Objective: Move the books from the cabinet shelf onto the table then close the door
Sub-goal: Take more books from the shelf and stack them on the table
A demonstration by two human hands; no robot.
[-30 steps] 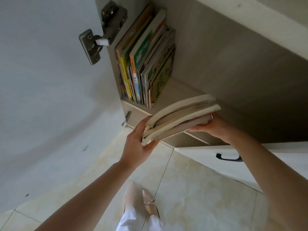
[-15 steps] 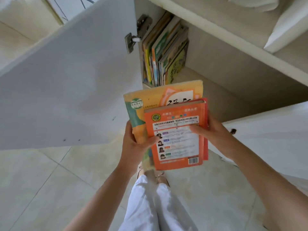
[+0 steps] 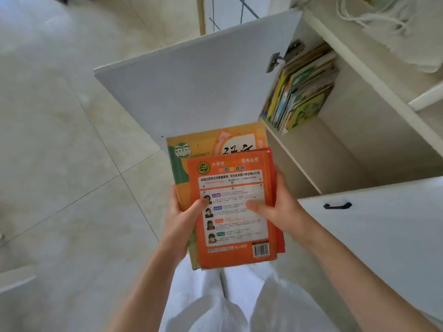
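Left hand (image 3: pixel 178 219) and right hand (image 3: pixel 278 207) both grip a stack of books (image 3: pixel 230 200) at frame centre. More books (image 3: pixel 299 92) stand on the cabinet shelf (image 3: pixel 318 149) upper right, door (image 3: pixel 191 87) open

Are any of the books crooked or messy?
Yes. The books left on the shelf lean sideways instead of standing straight. The stack held by the left hand and right hand is uneven too.

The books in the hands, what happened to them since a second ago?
Both hands, left hand and right hand, pulled the stack of books out from the shelf and turned it cover-up over the legs. Both keep gripping it. The row of books stays on the shelf, and the cabinet door stays open.
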